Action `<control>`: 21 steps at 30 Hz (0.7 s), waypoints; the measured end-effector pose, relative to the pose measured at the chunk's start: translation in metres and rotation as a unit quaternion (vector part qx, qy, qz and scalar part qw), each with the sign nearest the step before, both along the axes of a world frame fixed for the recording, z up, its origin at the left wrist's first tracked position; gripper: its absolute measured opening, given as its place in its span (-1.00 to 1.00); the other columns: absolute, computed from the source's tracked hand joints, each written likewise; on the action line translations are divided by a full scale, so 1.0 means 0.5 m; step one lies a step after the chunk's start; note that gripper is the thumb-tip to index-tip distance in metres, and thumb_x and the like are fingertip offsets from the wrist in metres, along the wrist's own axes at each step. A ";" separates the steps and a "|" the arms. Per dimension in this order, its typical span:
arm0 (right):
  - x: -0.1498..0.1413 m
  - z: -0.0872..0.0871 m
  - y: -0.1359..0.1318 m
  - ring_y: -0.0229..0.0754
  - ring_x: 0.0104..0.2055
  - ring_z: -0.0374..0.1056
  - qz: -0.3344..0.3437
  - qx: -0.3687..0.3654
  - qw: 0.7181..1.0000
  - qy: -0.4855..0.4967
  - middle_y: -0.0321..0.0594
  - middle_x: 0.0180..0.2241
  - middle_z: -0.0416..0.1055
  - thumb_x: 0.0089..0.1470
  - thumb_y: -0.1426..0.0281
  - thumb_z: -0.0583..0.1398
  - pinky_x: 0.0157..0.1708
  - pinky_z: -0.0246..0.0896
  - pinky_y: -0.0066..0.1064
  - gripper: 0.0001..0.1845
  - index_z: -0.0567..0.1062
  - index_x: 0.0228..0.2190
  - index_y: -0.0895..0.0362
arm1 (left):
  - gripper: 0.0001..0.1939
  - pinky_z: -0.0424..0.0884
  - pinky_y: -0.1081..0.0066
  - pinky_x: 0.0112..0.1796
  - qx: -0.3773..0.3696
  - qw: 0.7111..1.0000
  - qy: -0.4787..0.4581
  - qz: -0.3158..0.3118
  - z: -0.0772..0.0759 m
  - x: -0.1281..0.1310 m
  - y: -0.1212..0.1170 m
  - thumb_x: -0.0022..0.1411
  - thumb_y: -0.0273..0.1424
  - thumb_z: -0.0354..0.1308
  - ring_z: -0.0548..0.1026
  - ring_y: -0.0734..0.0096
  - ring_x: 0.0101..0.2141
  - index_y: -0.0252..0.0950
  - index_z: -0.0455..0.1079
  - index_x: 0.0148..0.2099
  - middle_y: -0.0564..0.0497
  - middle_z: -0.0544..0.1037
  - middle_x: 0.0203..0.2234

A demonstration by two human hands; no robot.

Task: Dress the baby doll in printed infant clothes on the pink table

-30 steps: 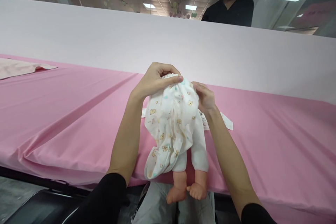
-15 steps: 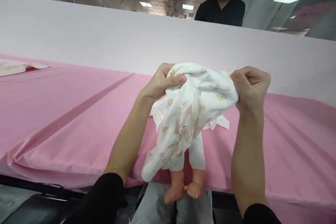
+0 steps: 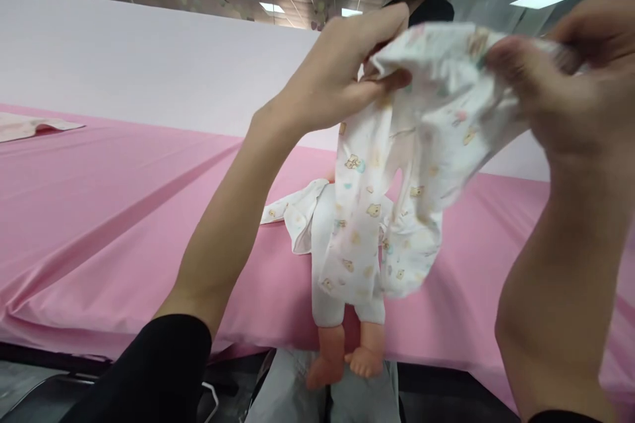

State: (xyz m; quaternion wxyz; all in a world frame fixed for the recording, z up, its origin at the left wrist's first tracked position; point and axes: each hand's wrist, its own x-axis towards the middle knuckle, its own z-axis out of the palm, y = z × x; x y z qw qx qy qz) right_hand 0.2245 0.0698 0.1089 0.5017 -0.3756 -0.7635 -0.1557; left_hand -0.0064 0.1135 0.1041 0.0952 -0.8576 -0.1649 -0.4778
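Baby pants (image 3: 367, 205), white with small bear prints, hang in the air between my hands with both legs dangling. My left hand (image 3: 357, 59) pinches one side of the waistband. The other side is gripped by my right hand (image 3: 585, 79), which is blurred and close to the camera. Below the pants lies a baby doll (image 3: 325, 277) with a white cloth body and bare feet over the table's edge; its head and upper body are mostly hidden. A printed baby shirt (image 3: 300, 215) is spread out around the doll's upper body.
A pink sheet (image 3: 149, 231) with creases covers the table. At its far left lies a pale folded cloth (image 3: 34, 125). Behind rises a white partition (image 3: 149, 59), with a person in a dark top (image 3: 436, 6) beyond it. My lap in grey trousers (image 3: 282, 390) is under the table edge.
Both my hands have risen and moved right with the pants. Their legs now hang apart, and more of the doll's body and the shirt shows on the left.
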 end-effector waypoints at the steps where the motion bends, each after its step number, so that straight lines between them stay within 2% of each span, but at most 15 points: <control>1: -0.008 -0.015 0.005 -0.23 -0.47 0.11 -0.045 0.028 0.998 -0.035 -0.30 -0.60 0.09 0.02 0.00 0.14 -0.50 -0.18 -0.35 -0.55 0.27 -0.62 0.07 | -0.88 0.20 0.39 -0.24 -0.002 1.000 0.013 0.001 -0.010 0.007 0.010 0.16 -0.41 0.06 0.34 0.43 -0.33 -0.36 0.23 -0.38 0.06 0.29 -0.47; 2: -0.017 -0.034 0.012 -0.28 -0.54 0.05 -0.076 0.020 0.993 -0.083 -0.32 -0.64 0.08 0.00 -0.03 0.14 -0.51 -0.20 -0.36 -0.52 0.25 -0.64 0.10 | -0.92 0.20 0.41 -0.28 -0.013 1.000 0.027 -0.001 -0.023 0.014 0.020 0.16 -0.44 0.04 0.33 0.45 -0.36 -0.34 0.22 -0.36 0.06 0.29 -0.48; 3: -0.027 -0.055 0.019 -0.31 -0.58 0.00 -0.080 -0.008 0.990 -0.117 -0.35 -0.67 0.08 -0.03 -0.04 0.15 -0.51 -0.21 -0.37 -0.50 0.25 -0.65 0.12 | -0.95 0.19 0.43 -0.31 -0.034 0.999 0.038 -0.006 -0.038 0.020 0.031 0.14 -0.46 0.04 0.32 0.47 -0.40 -0.33 0.21 -0.35 0.08 0.29 -0.49; 4: -0.035 -0.078 0.027 -0.34 -0.60 -0.02 -0.056 -0.059 0.988 -0.133 -0.37 -0.68 0.09 -0.06 -0.03 0.18 -0.52 -0.20 -0.39 -0.50 0.25 -0.64 0.13 | -0.95 0.19 0.44 -0.34 -0.060 0.997 0.044 -0.015 -0.055 0.026 0.041 0.13 -0.48 0.04 0.32 0.48 -0.43 -0.31 0.20 -0.35 0.09 0.28 -0.50; 6: -0.049 -0.125 0.043 -0.35 -0.58 0.03 0.034 -0.165 0.982 -0.086 -0.37 -0.64 0.14 -0.11 0.08 0.24 -0.53 -0.14 -0.43 -0.58 0.27 -0.61 0.15 | -0.93 0.18 0.47 -0.37 -0.130 0.990 0.037 -0.046 -0.092 0.034 0.056 0.12 -0.47 0.07 0.32 0.50 -0.44 -0.29 0.20 -0.35 0.11 0.29 -0.51; 8: -0.056 -0.166 0.058 -0.34 -0.54 0.07 0.126 -0.241 0.962 0.024 -0.36 -0.59 0.16 -0.09 0.20 0.23 -0.54 -0.09 -0.47 -0.69 0.29 -0.57 0.15 | -0.89 0.18 0.50 -0.41 -0.207 0.974 0.023 -0.084 -0.127 0.036 0.061 0.14 -0.39 0.08 0.31 0.52 -0.46 -0.29 0.21 -0.36 0.11 0.30 -0.51; 10: -0.060 -0.198 0.069 -0.36 -0.56 0.05 0.187 -0.291 0.928 0.138 -0.39 -0.60 0.11 -0.09 0.28 0.22 -0.57 -0.08 -0.50 -0.74 0.25 -0.57 0.14 | -0.83 0.18 0.52 -0.45 -0.284 0.953 0.027 -0.103 -0.158 0.031 0.058 0.15 -0.29 0.10 0.30 0.54 -0.48 -0.29 0.24 -0.34 0.12 0.32 -0.51; 13: -0.068 -0.229 0.076 -0.39 -0.61 0.00 0.234 -0.360 0.860 0.277 -0.43 -0.63 0.04 -0.13 0.33 0.24 -0.63 -0.08 -0.55 -0.71 0.18 -0.60 0.12 | -0.69 0.22 0.52 -0.46 -0.395 0.909 0.096 -0.099 -0.193 0.015 0.044 0.00 -0.18 0.23 0.35 0.50 -0.45 -0.30 0.32 -0.32 0.10 0.38 -0.48; 16: -0.080 -0.255 0.076 -0.38 -0.58 0.11 0.252 -0.409 0.801 0.357 -0.42 -0.60 0.14 -0.12 0.29 0.27 -0.61 0.03 -0.57 -0.72 0.25 -0.56 0.12 | -0.65 0.27 0.47 -0.43 -0.453 0.874 0.149 -0.091 -0.216 -0.002 0.037 -0.05 -0.14 0.25 0.40 0.43 -0.43 -0.34 0.38 -0.36 0.05 0.42 -0.46; 18: -0.085 -0.270 0.072 -0.33 -0.50 0.23 0.264 -0.450 0.776 0.355 -0.37 -0.52 0.28 -0.08 0.21 0.26 -0.52 0.17 -0.54 -0.74 0.35 -0.45 0.11 | -0.65 0.29 0.45 -0.42 -0.466 0.870 0.116 -0.110 -0.228 -0.011 0.040 0.02 -0.12 0.20 0.41 0.43 -0.42 -0.35 0.39 -0.36 0.03 0.44 -0.45; 21: -0.081 -0.283 0.062 -0.19 -0.34 0.37 0.286 -0.555 0.745 0.234 -0.25 -0.35 0.43 -0.12 0.18 0.30 -0.36 0.31 -0.40 -0.60 0.42 -0.24 0.11 | -0.61 0.33 0.44 -0.38 -0.494 0.851 0.048 -0.173 -0.245 -0.015 0.050 0.10 -0.08 0.11 0.42 0.43 -0.40 -0.36 0.38 -0.31 0.00 0.44 -0.43</control>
